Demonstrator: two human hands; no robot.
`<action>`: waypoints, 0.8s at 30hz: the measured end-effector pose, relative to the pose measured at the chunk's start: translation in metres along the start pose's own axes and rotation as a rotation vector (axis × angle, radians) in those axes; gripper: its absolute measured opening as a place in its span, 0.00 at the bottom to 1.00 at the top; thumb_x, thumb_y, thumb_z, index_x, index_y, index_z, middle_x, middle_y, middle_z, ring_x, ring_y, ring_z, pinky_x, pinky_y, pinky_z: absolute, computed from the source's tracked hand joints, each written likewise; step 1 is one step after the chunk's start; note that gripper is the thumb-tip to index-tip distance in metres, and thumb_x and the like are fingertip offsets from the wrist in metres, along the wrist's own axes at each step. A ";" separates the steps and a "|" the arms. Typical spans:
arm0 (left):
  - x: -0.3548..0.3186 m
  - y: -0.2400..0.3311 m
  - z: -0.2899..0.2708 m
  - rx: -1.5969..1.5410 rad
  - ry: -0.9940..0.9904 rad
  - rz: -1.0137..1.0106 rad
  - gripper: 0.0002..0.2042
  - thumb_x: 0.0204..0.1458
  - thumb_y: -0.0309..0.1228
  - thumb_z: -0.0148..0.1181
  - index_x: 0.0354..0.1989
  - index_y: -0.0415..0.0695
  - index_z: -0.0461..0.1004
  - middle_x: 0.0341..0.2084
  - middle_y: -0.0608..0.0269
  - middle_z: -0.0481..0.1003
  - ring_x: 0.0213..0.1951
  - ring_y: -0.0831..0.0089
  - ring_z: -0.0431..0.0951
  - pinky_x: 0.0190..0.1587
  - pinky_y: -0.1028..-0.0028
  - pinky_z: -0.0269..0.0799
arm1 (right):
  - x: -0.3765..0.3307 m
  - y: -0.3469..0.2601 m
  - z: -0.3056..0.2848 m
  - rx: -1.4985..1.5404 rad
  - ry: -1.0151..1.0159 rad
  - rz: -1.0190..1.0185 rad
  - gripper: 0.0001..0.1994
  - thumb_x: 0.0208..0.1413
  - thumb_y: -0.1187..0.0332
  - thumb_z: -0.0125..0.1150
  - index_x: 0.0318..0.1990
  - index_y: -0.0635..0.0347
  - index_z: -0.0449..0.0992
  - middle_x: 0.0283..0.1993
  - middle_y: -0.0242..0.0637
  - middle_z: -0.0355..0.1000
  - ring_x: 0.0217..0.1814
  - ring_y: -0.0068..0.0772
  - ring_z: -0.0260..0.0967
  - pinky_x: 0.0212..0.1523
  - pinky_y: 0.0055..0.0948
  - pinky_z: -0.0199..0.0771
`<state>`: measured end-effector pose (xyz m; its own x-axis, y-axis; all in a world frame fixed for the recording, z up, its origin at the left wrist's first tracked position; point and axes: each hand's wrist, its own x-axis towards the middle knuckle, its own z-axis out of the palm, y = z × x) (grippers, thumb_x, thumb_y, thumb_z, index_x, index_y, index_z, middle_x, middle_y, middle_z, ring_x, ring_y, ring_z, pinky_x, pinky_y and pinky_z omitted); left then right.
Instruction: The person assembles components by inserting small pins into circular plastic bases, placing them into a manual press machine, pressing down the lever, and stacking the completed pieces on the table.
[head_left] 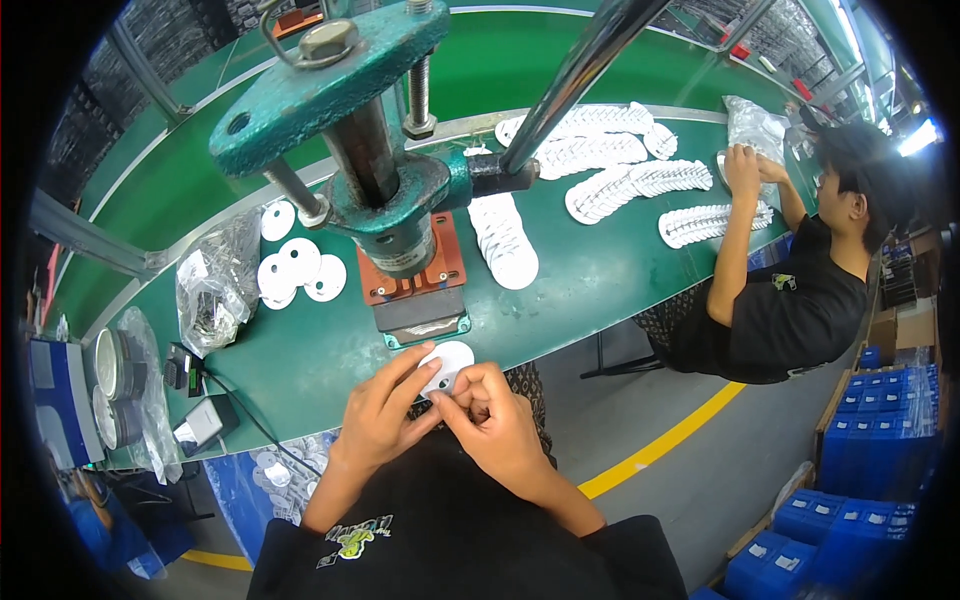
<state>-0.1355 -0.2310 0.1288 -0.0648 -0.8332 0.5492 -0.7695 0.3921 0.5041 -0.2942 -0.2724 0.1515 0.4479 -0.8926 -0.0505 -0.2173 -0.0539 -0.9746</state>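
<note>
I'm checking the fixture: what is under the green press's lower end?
An orange-red plate shows around the press's lower end, with a dark block on the nearer side. The plate's middle is covered, so whether anything sits there cannot be seen.

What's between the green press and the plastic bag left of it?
A few white discs with holes lie between the green press and plastic bag, in the head view.

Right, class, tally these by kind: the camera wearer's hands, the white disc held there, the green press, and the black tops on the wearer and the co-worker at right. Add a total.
Wearer's hands, left hand and right hand: 2
White disc held: 1
Green press: 1
Black tops, wearer's top and co-worker's top: 2
Total: 6
</note>
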 end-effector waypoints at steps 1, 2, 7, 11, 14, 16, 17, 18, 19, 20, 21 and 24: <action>0.001 0.000 0.000 -0.013 0.000 -0.018 0.28 0.37 0.29 0.73 0.51 0.40 0.72 0.52 0.52 0.72 0.43 0.58 0.79 0.39 0.67 0.78 | 0.000 0.002 0.001 -0.073 0.063 -0.084 0.13 0.52 0.76 0.66 0.37 0.61 0.64 0.17 0.25 0.56 0.18 0.10 0.48 0.20 0.18 0.49; 0.002 0.000 0.000 -0.024 0.000 -0.037 0.29 0.36 0.30 0.74 0.51 0.41 0.73 0.52 0.52 0.72 0.43 0.58 0.79 0.40 0.67 0.78 | -0.001 0.002 0.001 -0.071 0.058 -0.086 0.13 0.52 0.76 0.66 0.37 0.61 0.64 0.17 0.25 0.56 0.18 0.10 0.48 0.20 0.18 0.49; 0.001 0.001 0.006 -0.080 0.078 -0.158 0.29 0.34 0.32 0.75 0.49 0.43 0.74 0.51 0.52 0.71 0.47 0.56 0.76 0.46 0.64 0.75 | -0.004 0.007 -0.015 0.153 0.097 -0.033 0.12 0.54 0.72 0.66 0.41 0.62 0.69 0.20 0.25 0.61 0.20 0.12 0.56 0.21 0.16 0.57; 0.011 -0.002 0.001 -0.044 0.132 -0.182 0.27 0.35 0.33 0.73 0.49 0.43 0.75 0.51 0.51 0.71 0.53 0.51 0.70 0.56 0.56 0.65 | 0.003 0.046 -0.060 1.430 -0.122 0.429 0.07 0.64 0.67 0.48 0.38 0.61 0.69 0.22 0.23 0.52 0.22 0.16 0.48 0.19 0.18 0.46; 0.019 -0.010 -0.006 0.073 0.172 -0.133 0.26 0.38 0.35 0.71 0.49 0.43 0.75 0.51 0.51 0.70 0.55 0.50 0.67 0.60 0.51 0.59 | 0.005 0.069 -0.065 1.975 -0.162 0.397 0.10 0.67 0.67 0.41 0.39 0.61 0.69 0.24 0.28 0.54 0.26 0.20 0.50 0.18 0.18 0.49; 0.025 -0.015 -0.006 0.090 0.208 -0.164 0.23 0.42 0.36 0.69 0.49 0.43 0.75 0.52 0.51 0.70 0.56 0.49 0.67 0.61 0.48 0.55 | 0.000 0.074 -0.060 1.993 0.134 0.560 0.09 0.67 0.69 0.42 0.40 0.63 0.67 0.28 0.31 0.56 0.29 0.23 0.52 0.19 0.18 0.53; 0.030 -0.018 -0.001 0.134 0.202 -0.200 0.23 0.43 0.35 0.69 0.49 0.42 0.74 0.52 0.51 0.70 0.57 0.49 0.66 0.62 0.48 0.54 | -0.006 0.082 -0.054 2.009 0.053 0.602 0.08 0.67 0.69 0.43 0.41 0.64 0.67 0.30 0.33 0.58 0.31 0.25 0.53 0.20 0.18 0.57; 0.033 -0.020 0.003 0.178 0.196 -0.237 0.23 0.43 0.35 0.68 0.49 0.42 0.74 0.52 0.51 0.70 0.58 0.49 0.65 0.63 0.48 0.53 | -0.012 0.086 -0.046 1.985 0.015 0.679 0.08 0.66 0.69 0.44 0.41 0.64 0.67 0.30 0.32 0.58 0.31 0.24 0.54 0.21 0.17 0.57; 0.034 -0.020 0.008 0.171 0.205 -0.244 0.22 0.44 0.34 0.67 0.49 0.41 0.73 0.52 0.51 0.69 0.59 0.49 0.64 0.63 0.47 0.51 | -0.015 0.087 -0.040 1.963 -0.048 0.731 0.08 0.67 0.69 0.44 0.40 0.64 0.67 0.31 0.32 0.58 0.31 0.23 0.54 0.21 0.17 0.57; 0.037 -0.021 0.012 0.168 0.202 -0.241 0.22 0.44 0.34 0.67 0.49 0.41 0.73 0.52 0.51 0.69 0.59 0.49 0.64 0.63 0.47 0.51 | -0.018 0.087 -0.035 1.939 -0.111 0.782 0.08 0.67 0.68 0.44 0.40 0.64 0.67 0.31 0.32 0.58 0.31 0.23 0.54 0.21 0.17 0.57; 0.040 -0.023 0.015 0.203 0.194 -0.241 0.22 0.45 0.34 0.67 0.49 0.40 0.73 0.52 0.51 0.69 0.59 0.48 0.64 0.63 0.47 0.51 | -0.020 0.091 -0.031 1.881 -0.162 0.796 0.09 0.67 0.67 0.44 0.40 0.63 0.68 0.31 0.32 0.58 0.30 0.23 0.55 0.20 0.18 0.56; 0.049 -0.029 0.022 0.243 0.201 -0.273 0.22 0.46 0.35 0.67 0.49 0.40 0.73 0.53 0.52 0.69 0.60 0.47 0.62 0.63 0.48 0.50 | -0.021 0.089 -0.028 1.646 -0.157 0.741 0.10 0.66 0.65 0.45 0.39 0.62 0.68 0.30 0.31 0.59 0.27 0.22 0.54 0.20 0.18 0.53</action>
<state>-0.1304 -0.2919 0.1269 0.2693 -0.7914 0.5489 -0.8703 0.0441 0.4906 -0.3473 -0.2712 0.0722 0.7582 -0.4718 -0.4500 0.5551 0.8291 0.0660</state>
